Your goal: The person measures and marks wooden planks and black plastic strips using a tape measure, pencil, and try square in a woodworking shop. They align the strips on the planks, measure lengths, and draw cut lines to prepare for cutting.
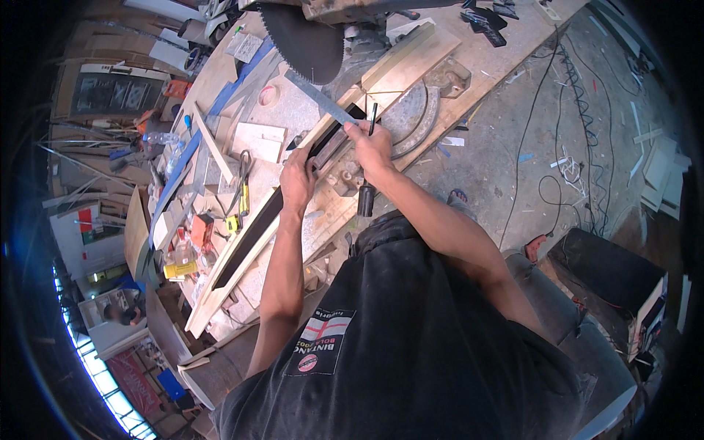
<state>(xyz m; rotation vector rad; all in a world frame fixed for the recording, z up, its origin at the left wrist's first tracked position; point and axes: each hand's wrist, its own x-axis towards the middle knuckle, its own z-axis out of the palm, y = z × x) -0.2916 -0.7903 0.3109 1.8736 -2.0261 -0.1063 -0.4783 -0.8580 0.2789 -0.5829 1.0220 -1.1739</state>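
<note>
My right hand (372, 152) is closed around one end of a flat grey metal ruler (319, 95). A thin dark pen (372, 117) sticks up from between its fingers. The ruler slants up and left across the long pale wooden piece (213, 297), which has a dark recessed strip (253, 235) along it. My left hand (297, 180) is closed over this piece, its fingers bent at the edge near a short brownish bar (331, 150). Both rest at the mitre saw, whose large round blade (304, 40) stands raised beyond my hands. Its black handle knob (365, 202) points toward me.
Offcuts, a roll of tape (269, 95), scissors (244, 165) and a yellow tape measure (233, 223) clutter the bench's left side. Cables (539, 110) trail over the concrete floor at right. A grey padded seat (557, 308) stands behind my right elbow. Another person (121, 315) is far left.
</note>
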